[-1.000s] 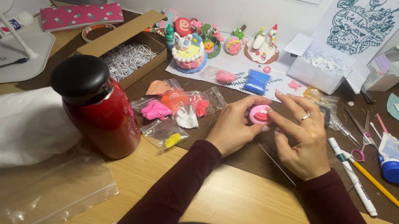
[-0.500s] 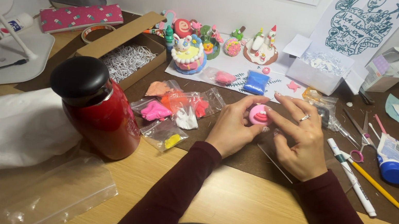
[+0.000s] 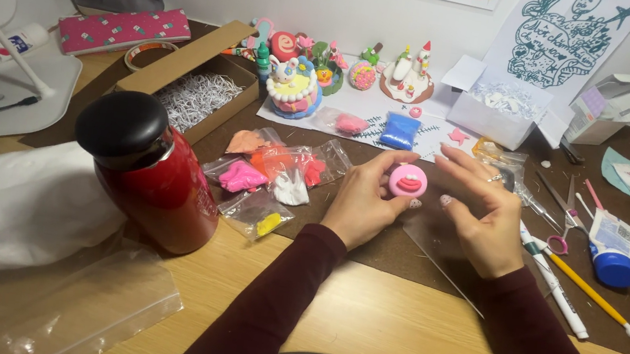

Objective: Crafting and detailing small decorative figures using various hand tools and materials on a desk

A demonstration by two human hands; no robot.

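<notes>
My left hand (image 3: 367, 201) holds a small round pink clay piece (image 3: 408, 181) with red lips, pinched between thumb and fingers above the dark mat (image 3: 403, 251). My right hand (image 3: 481, 213) hovers just right of it, fingers spread, a ring on one finger, nothing visibly gripped. A clear plastic sheet (image 3: 444, 249) lies on the mat under the right hand. Small bags of coloured clay (image 3: 274, 175) lie left of my left hand.
A red bottle with a black lid (image 3: 147, 170) stands at the left, beside a white cloth (image 3: 15, 209) and a clear zip bag (image 3: 59, 305). Cardboard box of paper shreds (image 3: 196, 90), clay figures (image 3: 295, 88), scissors (image 3: 565, 208), glue bottle (image 3: 613, 248) and modelling tools (image 3: 601, 303) surround the mat.
My right hand has drawn slightly back from the pink piece and opened its fingers. The left hand keeps hold of the piece, lifted a little.
</notes>
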